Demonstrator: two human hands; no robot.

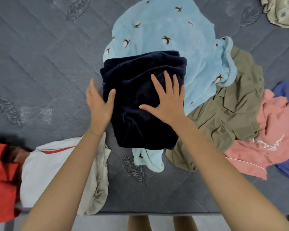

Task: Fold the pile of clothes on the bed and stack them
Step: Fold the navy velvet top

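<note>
A: Your right hand (167,100) is fully open. The fingers are spread and the palm presses flat on the folded navy garment (140,124) in the centre of the frame.

B: Your left hand (98,104) is released too. Its straight fingers lie along the garment's left edge, with the thumb on top.

A: Both your forearms reach up from the lower edge.

B: The navy garment lies on the light blue garment (165,30), on the bed (40,64). A folded white garment (48,164) is at lower left.
</note>
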